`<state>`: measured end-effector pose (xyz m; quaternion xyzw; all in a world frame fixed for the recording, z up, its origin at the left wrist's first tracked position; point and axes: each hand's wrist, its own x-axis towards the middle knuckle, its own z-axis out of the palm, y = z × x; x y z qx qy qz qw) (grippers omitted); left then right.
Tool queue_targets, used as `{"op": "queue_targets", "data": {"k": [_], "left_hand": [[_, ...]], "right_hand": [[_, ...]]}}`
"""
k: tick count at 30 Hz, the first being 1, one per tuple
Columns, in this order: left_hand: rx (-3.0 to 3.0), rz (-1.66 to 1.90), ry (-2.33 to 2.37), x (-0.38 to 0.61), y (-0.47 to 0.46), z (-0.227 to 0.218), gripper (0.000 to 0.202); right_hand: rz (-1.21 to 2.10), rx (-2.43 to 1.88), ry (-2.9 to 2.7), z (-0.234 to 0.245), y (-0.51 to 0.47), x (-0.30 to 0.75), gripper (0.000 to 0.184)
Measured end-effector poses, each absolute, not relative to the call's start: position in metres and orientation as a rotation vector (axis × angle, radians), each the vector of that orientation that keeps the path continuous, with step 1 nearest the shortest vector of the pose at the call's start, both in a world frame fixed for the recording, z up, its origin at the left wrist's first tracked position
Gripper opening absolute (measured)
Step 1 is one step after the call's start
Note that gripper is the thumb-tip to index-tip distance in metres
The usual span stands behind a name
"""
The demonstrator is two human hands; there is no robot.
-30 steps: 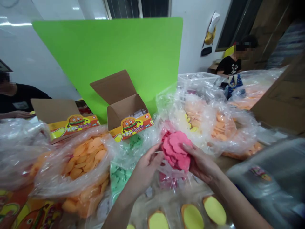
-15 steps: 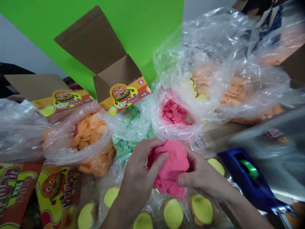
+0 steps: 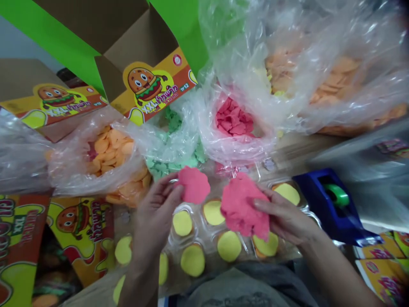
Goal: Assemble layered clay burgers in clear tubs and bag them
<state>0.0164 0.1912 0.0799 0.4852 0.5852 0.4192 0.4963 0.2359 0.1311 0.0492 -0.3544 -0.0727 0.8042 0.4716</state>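
Note:
A single scalloped pink marshmallow slice is pinched between the thumb and fingers of my left hand. My right hand grips a loose stack of pink marshmallow slices from its right side, thumb on top. Both hands are held above clear plastic trays, whose round cells hold pieces topped with yellow discs. The stack partly covers some of those discs. Just beyond the hands, an open plastic bag contains more pink slices.
Bags of orange discs and green pieces lie at the left. Printed cardboard boxes stand open behind them. A blue tape dispenser sits to the right, and peach pieces fill bags at the back right.
My hands have moved apart. One pink slice has come away from the stack into my left hand, while the right keeps the stack. The view has tilted downward.

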Motion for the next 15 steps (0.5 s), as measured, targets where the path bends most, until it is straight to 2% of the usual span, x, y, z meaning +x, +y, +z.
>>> {"op": "queue_targets", "data": {"k": [3,6,10,15], "left_hand": [[1.357,0.648,1.473,0.005,0.175,0.062,0.021],[1.865,0.631,1.466,0.002,0.153,0.037,0.018],[2.616,0.554,0.933,0.002,0.133,0.002,0.025],[2.875,0.429,0.84,0.0,0.128,-0.008,0.029]], "right_hand": [[1.75,-1.064,-0.088,0.046,0.12,0.267,0.043],[1.601,-1.206,-0.022,0.047,0.109,0.295,0.043],[1.482,-1.265,0.006,0.05,0.101,0.31,0.041],[1.497,-1.253,-0.047,0.051,0.104,0.301,0.036]]}}
